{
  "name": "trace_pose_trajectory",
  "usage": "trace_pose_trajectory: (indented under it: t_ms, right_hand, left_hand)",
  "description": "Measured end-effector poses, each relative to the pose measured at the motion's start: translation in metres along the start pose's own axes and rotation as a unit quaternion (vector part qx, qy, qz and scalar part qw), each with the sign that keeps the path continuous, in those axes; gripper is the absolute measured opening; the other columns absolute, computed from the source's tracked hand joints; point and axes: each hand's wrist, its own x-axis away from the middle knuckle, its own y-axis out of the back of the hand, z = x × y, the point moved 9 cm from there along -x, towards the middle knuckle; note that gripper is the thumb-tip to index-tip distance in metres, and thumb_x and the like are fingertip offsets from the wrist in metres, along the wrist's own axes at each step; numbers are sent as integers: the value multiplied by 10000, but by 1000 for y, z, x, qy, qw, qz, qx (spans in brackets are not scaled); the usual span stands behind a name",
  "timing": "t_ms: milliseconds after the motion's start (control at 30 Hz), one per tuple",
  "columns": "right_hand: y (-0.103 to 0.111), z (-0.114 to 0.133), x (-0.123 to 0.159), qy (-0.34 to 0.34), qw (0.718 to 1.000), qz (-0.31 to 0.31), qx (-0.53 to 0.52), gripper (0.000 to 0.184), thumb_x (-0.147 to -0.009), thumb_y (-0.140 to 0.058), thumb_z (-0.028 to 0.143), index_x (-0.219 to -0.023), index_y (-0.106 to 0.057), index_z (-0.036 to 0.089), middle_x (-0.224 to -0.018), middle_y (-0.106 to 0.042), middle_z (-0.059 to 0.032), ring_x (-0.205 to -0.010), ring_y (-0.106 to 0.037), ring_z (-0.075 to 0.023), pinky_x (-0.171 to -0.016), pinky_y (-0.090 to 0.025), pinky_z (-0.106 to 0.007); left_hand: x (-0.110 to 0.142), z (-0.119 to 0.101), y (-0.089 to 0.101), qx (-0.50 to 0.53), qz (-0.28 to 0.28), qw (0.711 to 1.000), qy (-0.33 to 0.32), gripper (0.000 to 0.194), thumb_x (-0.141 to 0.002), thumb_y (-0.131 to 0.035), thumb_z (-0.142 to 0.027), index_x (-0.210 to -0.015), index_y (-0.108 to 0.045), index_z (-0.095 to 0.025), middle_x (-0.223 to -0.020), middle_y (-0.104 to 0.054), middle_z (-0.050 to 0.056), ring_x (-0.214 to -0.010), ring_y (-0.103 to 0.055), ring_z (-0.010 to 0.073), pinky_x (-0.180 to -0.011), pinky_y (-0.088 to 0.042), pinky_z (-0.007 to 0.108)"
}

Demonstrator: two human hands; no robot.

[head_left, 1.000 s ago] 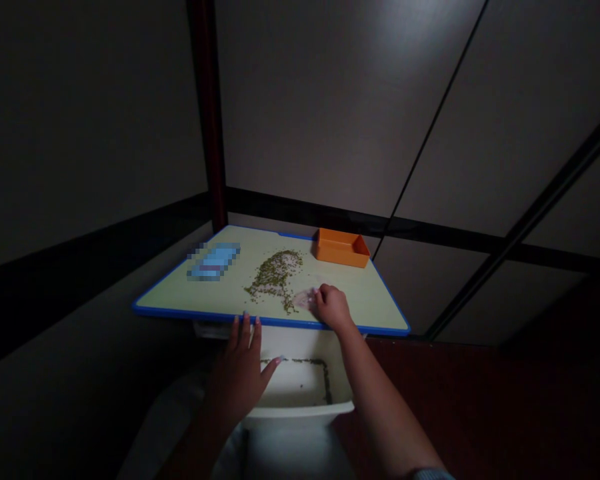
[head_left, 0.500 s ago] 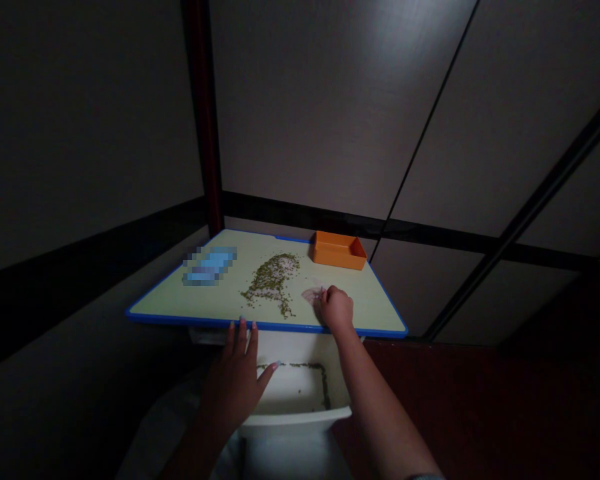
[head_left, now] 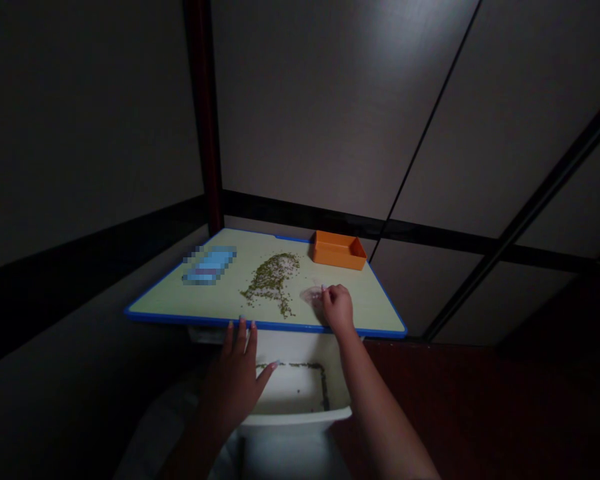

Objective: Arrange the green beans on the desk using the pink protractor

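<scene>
A pale green board with a blue rim (head_left: 180, 297) lies in front of me. A heap of small green and white grains (head_left: 273, 279) is spread over its middle. My right hand (head_left: 336, 308) rests on the board to the right of the heap, fingers curled over a small pale patch of grains (head_left: 310, 294). My left hand (head_left: 240, 377) lies flat with fingers stretched out, its tips at the board's near edge, over a white tub (head_left: 300, 410) that stands below the board. Some green grains lie along the tub's inner edges.
An orange tray (head_left: 338, 249) stands at the board's far right corner. A blurred blue object (head_left: 209, 264) lies on the board's left part. Dark walls with black trim and a dark red post (head_left: 203, 113) close in behind. A dark red surface lies at the lower right.
My right hand has shifted a little to the right and away from the heap, and the pale patch of grains has moved with it. The left hand stays at the board's edge.
</scene>
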Motion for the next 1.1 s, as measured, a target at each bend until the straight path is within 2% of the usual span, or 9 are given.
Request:
trace_pose_trajectory:
  t_ms: [233,433,600,733,867,967,1100]
  right_hand:
    - [2,10,3,37,999,-4,-17,284,-917,-461,277,-688,-597,177,-755,-551,-52,-802,-498,-185,-742,-346,-273]
    - [2,14,4,52,999,8,-15,268,-912,-472,258,-723,-640,169,-770,-564,-62,-822,-492,-191,-766,-355,-278]
    - [5,29,9,110,993,14,-34,221,-892,-534,261,-751,-681,178,-799,-580,-60,-849,-499,-190,-787,-379,-279]
    - [3,44,15,166,983,52,-62,172,-868,-603,293,-784,-701,180,-850,-634,-62,-882,-530,-179,-805,-398,-272]
    - [-6,54,21,201,971,115,-61,181,-857,-632,336,-808,-717,183,-912,-708,-61,-905,-589,-162,-846,-392,-266]
    - [-13,53,21,172,974,149,-11,196,-883,-597,338,-828,-727,202,-874,-737,-48,-864,-629,-154,-925,-356,-289]
    - [-12,37,16,80,984,137,85,202,-896,-566,317,-873,-738,214,-881,-750,-67,-849,-652,-174,-1012,-287,-347]
  left_hand:
    - [0,0,-1,-5,-2,1000,-7,747,-823,-411,-532,-1397,-369,-55,-1536,-289,205,-1440,-198,378,-1103,-349,473]
    - [0,2,-3,2,-6,1000,-1,746,-823,-401,-542,-1406,-357,-78,-1546,-280,190,-1448,-188,364,-1077,-378,468]
    - [0,1,-1,0,-8,1000,-5,742,-826,-402,-536,-1407,-357,-77,-1541,-289,192,-1446,-196,363,-1091,-361,469]
    - [0,1,-1,-5,-8,1000,-6,750,-825,-411,-535,-1403,-362,-59,-1533,-301,198,-1442,-191,376,-1103,-349,469]
    - [0,1,-2,-6,-25,1000,-10,744,-819,-426,-527,-1400,-370,-65,-1527,-311,202,-1439,-209,373,-1077,-383,472]
    - [0,1,-3,-4,-25,1000,-12,759,-806,-443,-538,-1388,-388,-54,-1519,-320,215,-1433,-228,374,-1081,-382,469]
    - [-1,1,-2,-3,-15,1000,-7,744,-818,-425,-525,-1392,-379,-54,-1531,-292,209,-1438,-207,373,-1078,-383,475]
